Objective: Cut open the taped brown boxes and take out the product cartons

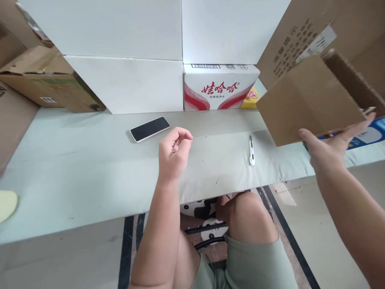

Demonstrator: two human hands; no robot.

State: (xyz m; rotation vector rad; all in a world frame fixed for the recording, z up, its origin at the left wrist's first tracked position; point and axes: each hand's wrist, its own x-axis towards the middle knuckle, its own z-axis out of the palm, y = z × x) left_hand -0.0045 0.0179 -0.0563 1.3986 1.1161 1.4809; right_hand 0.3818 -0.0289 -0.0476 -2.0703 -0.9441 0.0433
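Observation:
My right hand (331, 146) grips a small brown cardboard box (309, 98) from below and holds it tilted in the air at the right, above the table's end. My left hand (173, 150) hovers over the middle of the pale table (75, 168) with its fingers loosely curled and nothing in them. A smartphone (149, 129) lies face up just left of that hand. A white utility knife (251, 150) lies on the table between my two hands.
White boxes (126, 80) and a red-and-white printed carton (219, 86) are stacked along the back of the table. Brown cartons stand at the far left (45, 78) and upper right (345, 24). A pale yellow object (6, 204) lies at the left edge. My knees show below the table.

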